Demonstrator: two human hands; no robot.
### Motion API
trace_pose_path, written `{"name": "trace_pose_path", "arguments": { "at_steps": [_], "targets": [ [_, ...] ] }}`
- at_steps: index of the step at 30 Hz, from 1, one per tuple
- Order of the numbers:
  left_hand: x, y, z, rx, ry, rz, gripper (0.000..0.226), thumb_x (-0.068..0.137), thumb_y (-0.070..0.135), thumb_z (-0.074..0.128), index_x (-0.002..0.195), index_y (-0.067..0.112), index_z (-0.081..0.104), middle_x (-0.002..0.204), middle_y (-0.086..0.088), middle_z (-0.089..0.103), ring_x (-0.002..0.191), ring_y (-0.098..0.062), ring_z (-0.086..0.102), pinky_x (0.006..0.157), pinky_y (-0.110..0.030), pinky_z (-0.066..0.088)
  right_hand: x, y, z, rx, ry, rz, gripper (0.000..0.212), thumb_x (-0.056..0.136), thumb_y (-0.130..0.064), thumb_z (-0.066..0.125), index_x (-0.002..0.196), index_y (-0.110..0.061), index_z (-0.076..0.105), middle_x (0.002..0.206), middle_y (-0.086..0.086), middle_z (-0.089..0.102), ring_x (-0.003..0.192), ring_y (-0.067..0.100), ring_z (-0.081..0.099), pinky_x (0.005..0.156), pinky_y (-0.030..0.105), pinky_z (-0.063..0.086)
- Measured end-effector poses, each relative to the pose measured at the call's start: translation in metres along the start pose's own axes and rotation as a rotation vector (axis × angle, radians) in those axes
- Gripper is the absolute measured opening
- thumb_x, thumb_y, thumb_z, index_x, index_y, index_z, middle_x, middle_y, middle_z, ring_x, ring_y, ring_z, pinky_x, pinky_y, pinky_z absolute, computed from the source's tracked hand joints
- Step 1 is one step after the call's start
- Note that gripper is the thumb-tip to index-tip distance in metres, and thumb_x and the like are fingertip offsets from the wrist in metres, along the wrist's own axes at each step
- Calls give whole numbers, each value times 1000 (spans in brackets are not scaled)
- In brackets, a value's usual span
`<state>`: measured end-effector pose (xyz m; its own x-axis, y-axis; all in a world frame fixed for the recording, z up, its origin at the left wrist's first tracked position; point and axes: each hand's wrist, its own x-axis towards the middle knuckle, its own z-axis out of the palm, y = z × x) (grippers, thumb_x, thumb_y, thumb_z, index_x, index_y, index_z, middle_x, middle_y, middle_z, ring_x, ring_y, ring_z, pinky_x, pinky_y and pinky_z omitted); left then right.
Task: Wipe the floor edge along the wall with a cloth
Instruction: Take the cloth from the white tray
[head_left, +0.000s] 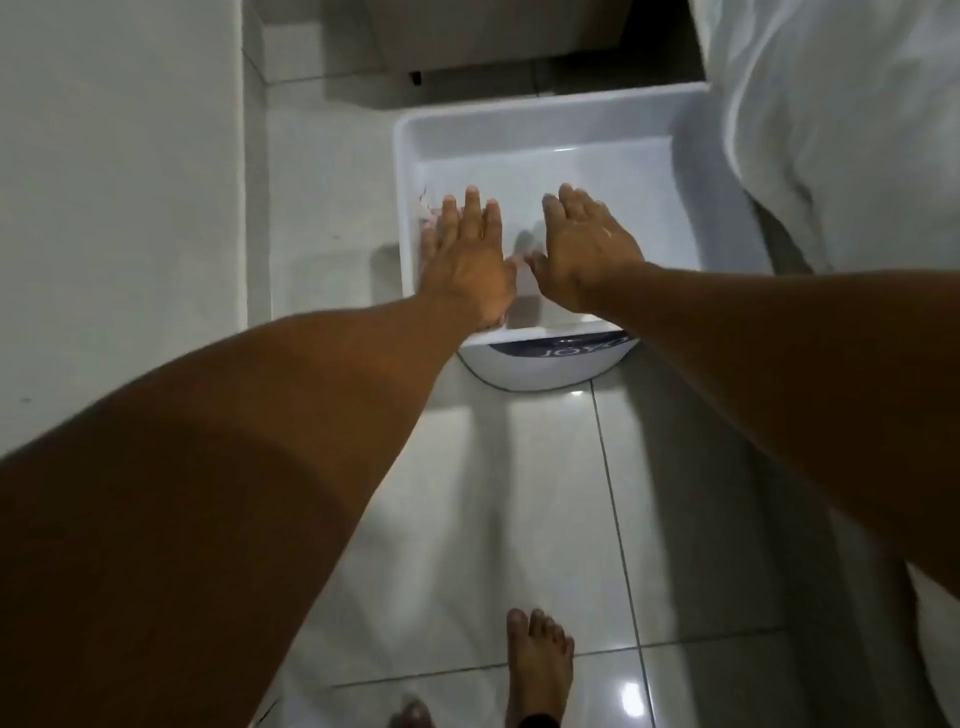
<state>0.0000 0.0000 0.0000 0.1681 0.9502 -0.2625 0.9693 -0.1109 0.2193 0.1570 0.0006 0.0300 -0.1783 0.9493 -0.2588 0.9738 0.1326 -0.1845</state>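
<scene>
This is a room in a home, most likely a bedroom. The floor (519, 519) has glossy white tiles with thin grout lines, and a plain white wall (114, 208) fills the left of the frame. At the upper right, white bedding (841, 130) hangs down from a bed. A white plastic basin (545, 119) stands on the tiles in the centre, and bare feet (540, 665) show at the bottom edge.

You have two hands, left hand (467, 270) and right hand (584, 254) (both spread flat), one tub (545, 117), two bare feet (540, 670).
</scene>
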Motion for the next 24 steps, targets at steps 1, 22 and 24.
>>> {"name": "trace_pose_path", "arguments": {
  "at_steps": [1,22,24],
  "targets": [
    [1,-2,3,18,-2,-15,75,108,53,33,163,17,-3,173,-12,-13,159,-36,-13,127,-55,-2,3,-1,5,-10,-22,-10,75,106,-46,42,164,-10,11,172,15,7,159,32,5,125,42,6],
    [22,-15,19,-139,90,-42,85,92,-14,62,162,20,26,174,-9,6,161,-31,2,129,-45,13,-2,6,9,5,-63,40,73,106,-35,49,164,-10,12,172,13,10,159,32,8,126,42,10],
    [15,-13,6,-169,107,-16,86,92,-13,63,162,19,26,174,-8,8,160,-30,5,128,-43,16,-8,1,1,3,-39,41,71,107,-36,47,164,-11,13,172,13,10,159,33,8,125,43,10]
  ]
}}
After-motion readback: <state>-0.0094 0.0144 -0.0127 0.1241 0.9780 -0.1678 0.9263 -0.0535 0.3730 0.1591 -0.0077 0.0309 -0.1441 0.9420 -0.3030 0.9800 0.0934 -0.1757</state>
